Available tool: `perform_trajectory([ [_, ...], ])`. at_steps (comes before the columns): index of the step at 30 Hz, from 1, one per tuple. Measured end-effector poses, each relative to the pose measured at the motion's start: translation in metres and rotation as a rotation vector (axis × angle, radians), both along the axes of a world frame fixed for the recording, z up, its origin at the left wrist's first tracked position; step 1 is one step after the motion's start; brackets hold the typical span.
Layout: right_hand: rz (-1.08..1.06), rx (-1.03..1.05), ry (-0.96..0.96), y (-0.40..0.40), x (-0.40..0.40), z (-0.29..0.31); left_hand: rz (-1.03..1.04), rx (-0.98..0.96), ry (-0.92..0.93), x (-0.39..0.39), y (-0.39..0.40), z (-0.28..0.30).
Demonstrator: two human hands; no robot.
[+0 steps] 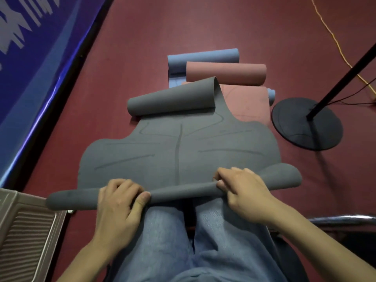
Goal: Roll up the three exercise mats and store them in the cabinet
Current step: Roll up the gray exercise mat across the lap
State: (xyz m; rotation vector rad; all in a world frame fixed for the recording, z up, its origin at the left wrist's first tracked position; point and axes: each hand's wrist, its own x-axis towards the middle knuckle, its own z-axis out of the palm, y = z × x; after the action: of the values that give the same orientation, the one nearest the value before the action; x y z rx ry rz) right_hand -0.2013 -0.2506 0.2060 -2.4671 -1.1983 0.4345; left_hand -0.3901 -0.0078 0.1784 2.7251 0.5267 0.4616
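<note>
We grip the near roll of the grey mat (177,151) with left hand (120,202) and right hand (242,192), fingers curled round it — rolling barely begun; pink mat (225,73) and blue mat (203,55) lie beyond, part-unrolled — cabinet unseen

Blue mat (203,57) mostly hidden under pink mat (225,73); pink partly covered by grey mat (179,147). Black stand pole (343,78) cut off at right edge. White lettering on blue banner (30,47), far left, cropped and unreadable.
</note>
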Motion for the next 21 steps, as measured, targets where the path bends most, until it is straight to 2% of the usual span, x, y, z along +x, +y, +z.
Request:
perform_trajectory([
  [4,-0.029,0.081,0.115,0.007,0.015,0.002,0.052,-0.022,0.134,0.018,0.018,-0.001],
  [5,-0.013,0.096,0.095,0.007,0.016,0.001,0.062,-0.066,0.188,0.023,0.024,0.002],
  [8,0.051,0.112,-0.096,0.007,0.013,0.0,0.18,-0.385,0.322,0.037,0.035,0.011],
  [11,0.126,0.072,-0.2,0.007,0.004,0.005,0.23,-0.32,0.47,0.046,0.033,0.013],
  [16,0.09,-0.009,-0.304,-0.003,-0.008,0.01,0.262,-0.215,0.415,0.05,0.028,0.017],
  [21,-0.013,-0.024,-0.41,0.007,-0.012,0.001,0.228,-0.19,0.225,0.05,0.022,0.019],
])
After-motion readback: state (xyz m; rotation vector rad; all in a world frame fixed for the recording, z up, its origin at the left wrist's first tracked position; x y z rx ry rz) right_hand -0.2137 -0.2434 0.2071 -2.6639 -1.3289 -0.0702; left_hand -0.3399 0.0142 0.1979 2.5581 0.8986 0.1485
